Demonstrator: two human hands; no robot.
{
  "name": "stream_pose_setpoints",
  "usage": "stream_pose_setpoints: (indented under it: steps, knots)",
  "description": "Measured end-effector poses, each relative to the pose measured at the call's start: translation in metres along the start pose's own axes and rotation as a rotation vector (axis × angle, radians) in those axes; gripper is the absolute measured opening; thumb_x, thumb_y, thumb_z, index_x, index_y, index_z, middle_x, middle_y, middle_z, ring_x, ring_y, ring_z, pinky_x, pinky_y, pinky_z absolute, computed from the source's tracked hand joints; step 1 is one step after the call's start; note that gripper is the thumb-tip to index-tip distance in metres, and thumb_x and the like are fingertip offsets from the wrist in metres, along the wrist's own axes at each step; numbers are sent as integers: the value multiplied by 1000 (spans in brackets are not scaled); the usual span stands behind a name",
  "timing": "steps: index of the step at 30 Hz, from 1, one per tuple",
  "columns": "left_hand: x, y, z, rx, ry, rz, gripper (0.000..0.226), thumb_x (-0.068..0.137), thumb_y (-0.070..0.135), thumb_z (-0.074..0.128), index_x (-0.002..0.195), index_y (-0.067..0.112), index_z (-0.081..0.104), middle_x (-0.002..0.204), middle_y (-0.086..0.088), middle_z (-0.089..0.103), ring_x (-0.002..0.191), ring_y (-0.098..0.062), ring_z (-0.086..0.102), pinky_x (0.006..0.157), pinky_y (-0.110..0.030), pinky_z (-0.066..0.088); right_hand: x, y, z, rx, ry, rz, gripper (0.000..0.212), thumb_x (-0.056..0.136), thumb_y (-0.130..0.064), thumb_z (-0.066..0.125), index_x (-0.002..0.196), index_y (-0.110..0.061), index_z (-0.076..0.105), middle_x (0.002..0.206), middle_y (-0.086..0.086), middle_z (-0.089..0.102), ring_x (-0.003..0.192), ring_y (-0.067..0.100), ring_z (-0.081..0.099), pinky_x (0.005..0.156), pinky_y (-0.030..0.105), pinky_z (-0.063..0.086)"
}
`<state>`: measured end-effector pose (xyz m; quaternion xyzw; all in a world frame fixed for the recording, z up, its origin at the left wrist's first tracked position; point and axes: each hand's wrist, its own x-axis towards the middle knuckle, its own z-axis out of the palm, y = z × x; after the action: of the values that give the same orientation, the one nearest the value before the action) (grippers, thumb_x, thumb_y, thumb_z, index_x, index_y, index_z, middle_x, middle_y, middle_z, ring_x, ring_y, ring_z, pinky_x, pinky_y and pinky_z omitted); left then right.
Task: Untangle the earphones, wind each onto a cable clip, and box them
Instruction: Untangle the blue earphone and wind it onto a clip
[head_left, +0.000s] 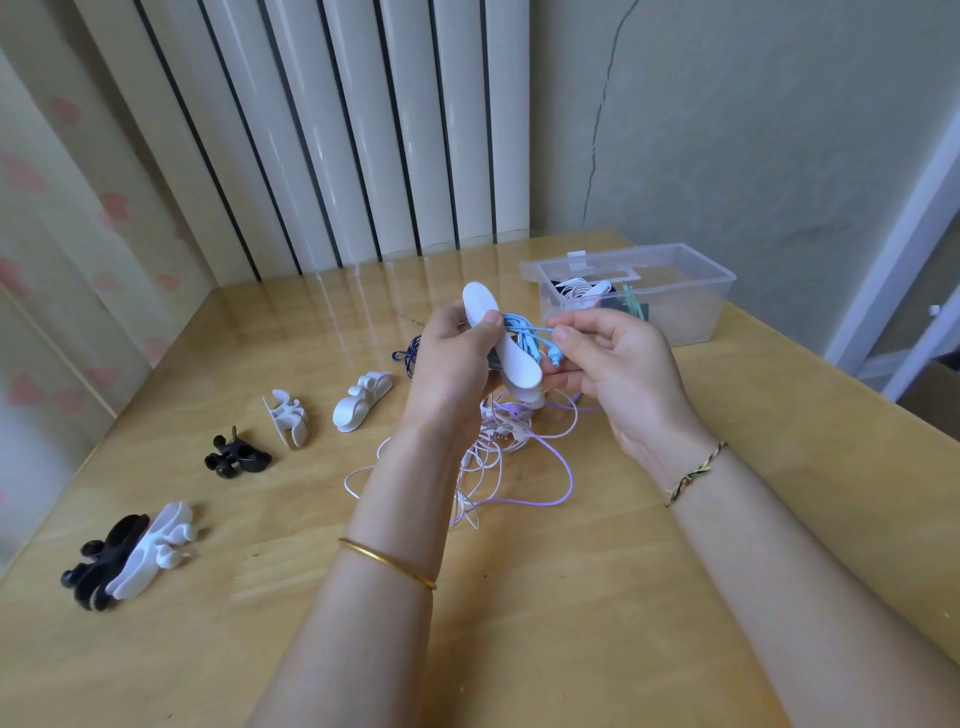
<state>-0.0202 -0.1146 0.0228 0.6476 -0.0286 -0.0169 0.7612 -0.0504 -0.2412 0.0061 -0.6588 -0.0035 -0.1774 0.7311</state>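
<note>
While gripping white cable clip (480, 306) in left hand (457, 364), pinching cord end of blue earphones (517, 326) in right hand (621, 366), both held above table (571, 623). Mostly wound already; only tail left to tuck, by judgement. At 1 o'clock from hands: clear box (696, 322) with few wound sets (582, 288) inside. At 6 o'clock: white-purple tangle (498, 457), not yet sorted; dark blue cord (410, 353) at 9. At 8 o'clock: five spare clips (363, 400). Roughly midway, likely.
</note>
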Motion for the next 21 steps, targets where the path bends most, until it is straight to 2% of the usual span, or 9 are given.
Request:
stream_pose_setpoints:
  steps: [4,8,9,12,13,15,17,19,21]
  knots:
    - [0,0,3,-40,74,15,25,98,10,48,122,3,49,101,-9,58,87,-24,61,80,-41,53,-3,1,1,-17,-15,-4,16,91,0,57,84,-12,64,81,16,64,57,14,63,55,24,55]
    - [0,-6,5,-99,144,-17,29,98,10,49,127,4,47,110,-12,58,90,-24,60,80,-40,54,-10,2,7,-240,-62,-114,14,91,-3,57,86,-10,68,82,12,65,60,9,64,52,18,51]
    - [1,-8,5,-126,156,-34,31,98,10,49,128,3,46,111,-13,57,90,-25,60,79,-39,54,-10,3,8,-318,-51,-161,15,93,-6,56,85,-6,69,84,12,64,63,11,64,54,20,53]
    - [4,-5,10,-197,168,-68,33,98,9,49,130,2,45,111,-14,56,86,-25,60,72,-36,54,-7,4,7,-560,-24,-285,30,95,-16,53,81,6,67,84,14,57,77,23,60,74,40,53]
    - [7,-4,12,-193,168,-72,34,98,9,49,131,3,45,111,-14,56,85,-25,59,72,-36,54,-5,2,6,-592,-12,-297,27,94,-15,54,81,3,69,83,11,58,79,21,58,78,37,51]
    - [13,1,17,-166,159,-71,35,97,10,50,131,2,44,112,-16,57,85,-25,59,70,-35,54,1,-5,2,-570,33,-281,13,90,-10,60,83,-7,71,83,4,65,79,13,59,78,27,49]
    - [19,4,25,-172,150,-79,35,98,10,50,131,0,43,112,-18,57,80,-23,59,61,-30,54,5,-10,-2,-478,87,-248,9,87,-9,62,83,-16,66,79,-4,67,72,7,61,74,24,50]
    - [24,7,36,-201,140,-92,32,98,8,49,128,-1,44,103,-16,57,71,-21,58,54,-27,52,7,-12,-6,-451,84,-261,7,90,-13,61,86,-19,62,78,-8,66,74,7,64,75,29,52]
    - [28,9,50,-207,128,-91,30,97,6,49,126,1,44,101,-14,57,72,-23,57,53,-26,51,11,-11,-10,-490,92,-281,5,91,-17,59,88,-16,63,81,-4,67,79,14,66,76,37,53]
